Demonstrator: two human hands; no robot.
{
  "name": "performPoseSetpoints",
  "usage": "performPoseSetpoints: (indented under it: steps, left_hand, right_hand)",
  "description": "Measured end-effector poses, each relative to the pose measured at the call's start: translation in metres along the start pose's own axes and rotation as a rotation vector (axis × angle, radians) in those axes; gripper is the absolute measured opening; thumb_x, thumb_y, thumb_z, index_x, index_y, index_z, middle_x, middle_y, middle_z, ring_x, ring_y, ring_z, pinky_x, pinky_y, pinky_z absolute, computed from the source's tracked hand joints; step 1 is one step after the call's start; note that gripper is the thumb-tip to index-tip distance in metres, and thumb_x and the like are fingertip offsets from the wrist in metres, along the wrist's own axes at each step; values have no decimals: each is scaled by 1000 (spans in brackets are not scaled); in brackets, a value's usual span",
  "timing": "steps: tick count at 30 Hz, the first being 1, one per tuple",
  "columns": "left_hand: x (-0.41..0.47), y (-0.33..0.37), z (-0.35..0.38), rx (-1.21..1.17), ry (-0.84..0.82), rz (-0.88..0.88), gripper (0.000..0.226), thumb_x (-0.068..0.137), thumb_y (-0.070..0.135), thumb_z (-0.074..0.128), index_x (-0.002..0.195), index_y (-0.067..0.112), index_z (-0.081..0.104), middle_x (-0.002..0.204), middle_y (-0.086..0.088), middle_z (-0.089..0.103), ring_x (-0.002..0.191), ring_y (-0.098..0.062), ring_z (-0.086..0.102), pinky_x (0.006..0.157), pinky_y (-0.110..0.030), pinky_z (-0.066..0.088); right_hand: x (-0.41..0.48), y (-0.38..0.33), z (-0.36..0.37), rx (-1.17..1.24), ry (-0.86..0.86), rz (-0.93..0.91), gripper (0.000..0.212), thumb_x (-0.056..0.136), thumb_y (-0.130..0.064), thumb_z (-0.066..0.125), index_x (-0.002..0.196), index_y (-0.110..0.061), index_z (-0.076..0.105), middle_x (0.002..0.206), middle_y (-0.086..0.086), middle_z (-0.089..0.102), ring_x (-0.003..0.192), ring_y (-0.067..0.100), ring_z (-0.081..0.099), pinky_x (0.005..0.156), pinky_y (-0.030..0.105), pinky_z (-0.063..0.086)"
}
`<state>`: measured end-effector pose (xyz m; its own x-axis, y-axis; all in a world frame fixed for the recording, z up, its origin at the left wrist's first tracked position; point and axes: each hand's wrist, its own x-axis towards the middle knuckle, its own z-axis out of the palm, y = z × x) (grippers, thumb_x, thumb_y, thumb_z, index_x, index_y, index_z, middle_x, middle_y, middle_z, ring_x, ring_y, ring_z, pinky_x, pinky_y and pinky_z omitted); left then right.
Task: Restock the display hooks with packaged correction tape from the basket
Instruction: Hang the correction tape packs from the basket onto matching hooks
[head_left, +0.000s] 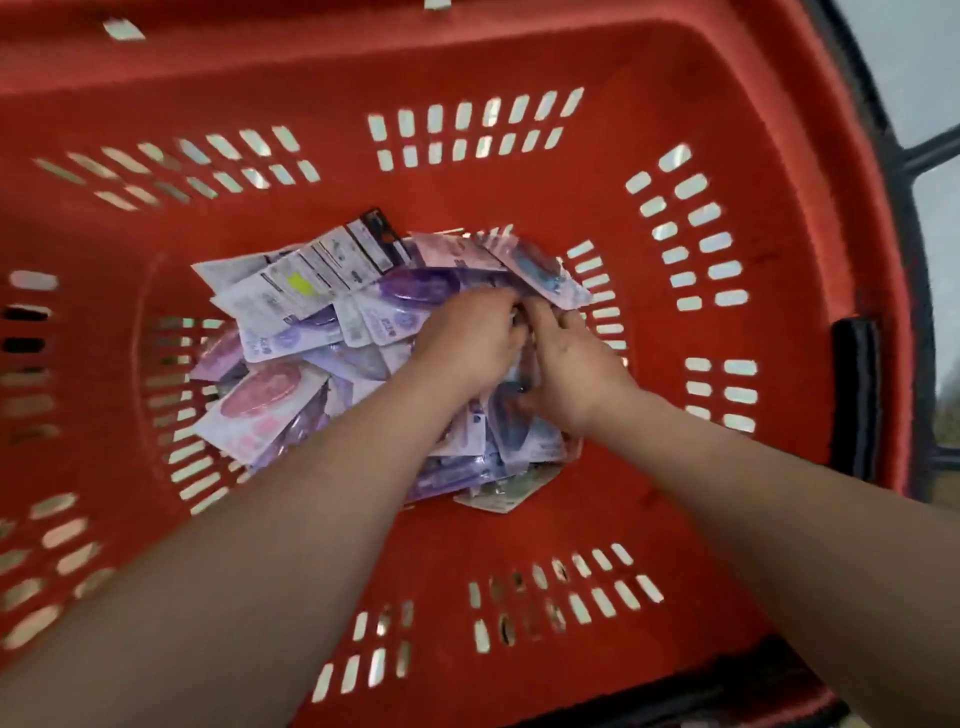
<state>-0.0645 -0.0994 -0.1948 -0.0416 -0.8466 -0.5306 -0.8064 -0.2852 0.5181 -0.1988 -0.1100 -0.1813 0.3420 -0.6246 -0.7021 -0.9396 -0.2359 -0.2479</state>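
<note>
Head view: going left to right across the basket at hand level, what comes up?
Basket's left slotted wall, pink correction tape packet, left hand, right hand, right slotted wall, black rim clip.

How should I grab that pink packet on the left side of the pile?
The pink packet lies face up on the left of the pile, tilted, with its near-left corner sticking out over the basket floor. Come from the left and pinch that flat card corner, thumb on top, fingers underneath. Its round bubble looks too bulgy to pinch.
</note>
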Motion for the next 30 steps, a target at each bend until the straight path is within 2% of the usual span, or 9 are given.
performPoseSetpoints:
  steps: [6,10,13,16,20,23,25,27,30]
  left_hand:
    - [21,-9,-3,-92,-2,-121,30,87,8,60,110,22,72,109,-7,73,104,-29,66,83,-35,53]
    - [-25,-37,-36,-134,260,-225,26,92,5,58,113,14,70,109,-9,72,100,-30,65,82,-33,47]
    - [-66,-45,-51,-150,414,-130,19,92,3,56,110,7,64,108,-11,64,93,-29,61,80,-37,47]
    - [-86,-36,-33,-285,288,-76,10,89,6,62,96,13,60,93,-1,60,80,-19,59,68,-40,50]
    - [-84,-14,7,-590,52,-152,13,89,12,65,84,24,69,92,17,61,79,10,56,72,-7,40]
    - [-65,-9,25,-772,60,-301,7,92,22,66,99,21,68,96,12,65,89,1,60,84,-16,46]
    - [-52,-10,26,-851,4,-391,42,89,22,72,126,21,54,92,5,64,85,-10,64,80,-28,52]
    - [-43,-11,21,-861,-98,-388,73,87,14,73,148,26,35,93,1,61,78,-12,63,70,-28,52]
    - [-41,-7,9,-907,-194,-354,83,84,-3,70,151,27,33,92,4,55,74,-7,57,54,-16,48]
  right_hand:
    - [-3,3,-12,136,-78,2,105,72,-35,82,151,-37,13,96,3,59,86,31,62,66,32,46]
    - [-9,1,-26,318,-66,120,84,75,-29,81,144,-30,33,98,-3,59,84,21,58,65,27,43]
    - [-12,1,-32,603,45,239,67,75,-19,81,132,-26,45,101,-1,67,85,22,66,74,38,57]
    - [-12,1,-24,869,92,374,65,74,-9,82,130,-18,50,105,0,70,94,21,70,86,44,59]
    - [-9,0,-18,1211,173,461,44,78,-5,82,113,-17,58,106,8,73,91,26,73,84,50,60]
    - [-9,-2,-14,1234,123,464,18,91,-18,70,107,-22,63,108,8,74,89,22,73,86,45,60]
    - [-12,-1,-8,1226,-27,405,28,93,-28,67,120,-26,61,115,3,72,95,21,72,89,47,58]
    - [-16,1,-3,1212,-163,327,52,84,-32,77,130,-35,54,117,-4,70,100,22,71,85,50,59]
    - [-18,5,-6,1077,-189,203,79,72,-21,87,139,-30,48,121,-2,69,111,21,68,96,44,56]
